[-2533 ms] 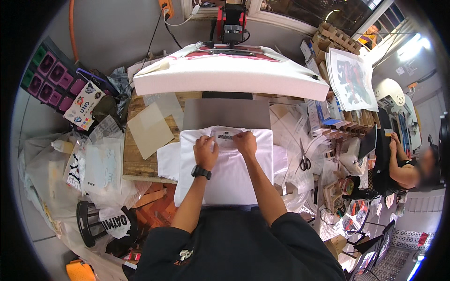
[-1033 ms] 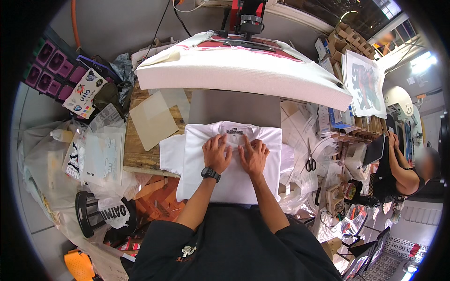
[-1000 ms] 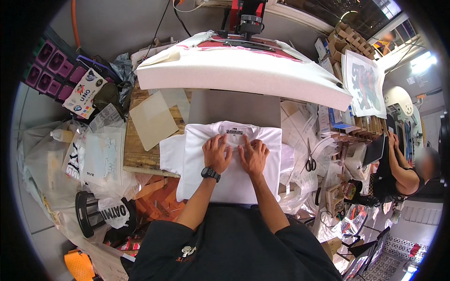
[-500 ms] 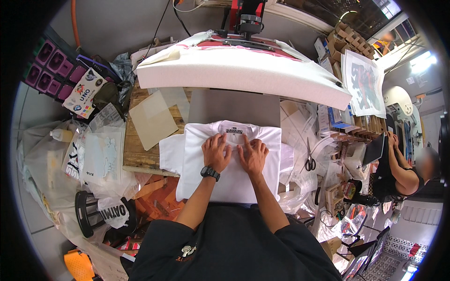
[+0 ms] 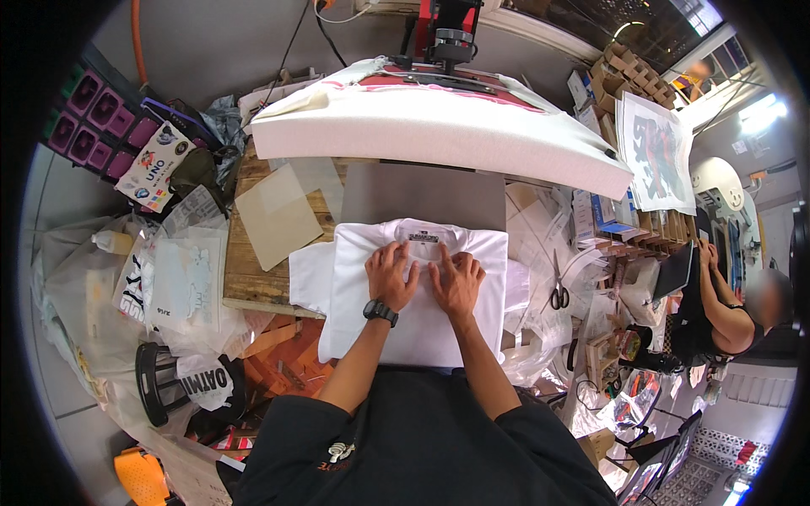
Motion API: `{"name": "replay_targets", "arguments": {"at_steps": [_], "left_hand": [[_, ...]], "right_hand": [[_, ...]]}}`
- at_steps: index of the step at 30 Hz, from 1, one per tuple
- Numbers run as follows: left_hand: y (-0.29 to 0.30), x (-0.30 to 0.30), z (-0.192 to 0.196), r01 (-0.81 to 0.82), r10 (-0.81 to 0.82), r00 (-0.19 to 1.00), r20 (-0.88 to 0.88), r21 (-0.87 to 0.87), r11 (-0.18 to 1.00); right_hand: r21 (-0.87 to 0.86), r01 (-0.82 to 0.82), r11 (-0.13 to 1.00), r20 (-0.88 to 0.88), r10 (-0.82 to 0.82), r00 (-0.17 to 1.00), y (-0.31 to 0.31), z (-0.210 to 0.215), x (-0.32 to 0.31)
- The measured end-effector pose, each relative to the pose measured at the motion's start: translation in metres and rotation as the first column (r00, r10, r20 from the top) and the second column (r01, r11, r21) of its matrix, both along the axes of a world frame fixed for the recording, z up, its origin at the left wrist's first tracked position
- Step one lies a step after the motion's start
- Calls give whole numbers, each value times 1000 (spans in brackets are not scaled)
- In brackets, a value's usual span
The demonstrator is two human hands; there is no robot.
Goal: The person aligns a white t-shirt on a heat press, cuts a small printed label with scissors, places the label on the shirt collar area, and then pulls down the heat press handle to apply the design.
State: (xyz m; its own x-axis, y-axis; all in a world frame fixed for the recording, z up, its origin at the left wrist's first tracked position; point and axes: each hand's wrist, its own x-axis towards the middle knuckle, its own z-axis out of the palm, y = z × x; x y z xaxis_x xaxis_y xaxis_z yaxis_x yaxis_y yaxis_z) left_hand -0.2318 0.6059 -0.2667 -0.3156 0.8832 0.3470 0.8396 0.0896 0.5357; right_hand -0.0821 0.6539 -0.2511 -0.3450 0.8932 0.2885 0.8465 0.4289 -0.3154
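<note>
A white T-shirt [image 5: 413, 325] lies spread over the grey platen [image 5: 422, 196] of a heat press, its collar away from me. Inside the neckline is a small dark label [image 5: 423, 238]. My left hand [image 5: 391, 274], with a black watch on the wrist, rests on the fabric below the label's left end, fingers spread. On the other side of the neckline my right hand [image 5: 458, 281] lies with its fingers apart on the shirt. Neither hand grips anything. Above and beyond the shirt stands the press's raised upper plate [image 5: 439, 135], wrapped in white cloth.
A beige sheet [image 5: 278, 218] lies on the wooden table [image 5: 245, 282] at left. Black scissors [image 5: 558, 287] sit among clear film at right. A black chair [image 5: 152, 384] stands at lower left. At far right, another person [image 5: 726, 312] holds a dark flat thing.
The view has shifted very slightly. Both hands keep nearly the same places on the shirt by the neckline.
</note>
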Motion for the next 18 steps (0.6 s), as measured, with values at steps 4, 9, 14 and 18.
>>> {"name": "replay_targets", "arguments": {"at_steps": [4, 9, 14, 18], "left_hand": [[0, 1, 1, 2, -3, 1000, -8, -13, 1000], [0, -1, 2, 11, -11, 1000, 1, -9, 1000], [1, 0, 2, -3, 3, 1000, 0, -2, 1000], [1, 0, 3, -1, 1, 1000, 10, -9, 1000]], "right_hand": [[-7, 4, 1000, 2, -4, 1000, 0, 0, 1], [-20, 4, 1000, 6, -4, 1000, 0, 0, 0], [-7, 2, 1000, -13, -2, 1000, 0, -1, 1], [-13, -1, 1000, -19, 1, 1000, 1, 0, 1]]}}
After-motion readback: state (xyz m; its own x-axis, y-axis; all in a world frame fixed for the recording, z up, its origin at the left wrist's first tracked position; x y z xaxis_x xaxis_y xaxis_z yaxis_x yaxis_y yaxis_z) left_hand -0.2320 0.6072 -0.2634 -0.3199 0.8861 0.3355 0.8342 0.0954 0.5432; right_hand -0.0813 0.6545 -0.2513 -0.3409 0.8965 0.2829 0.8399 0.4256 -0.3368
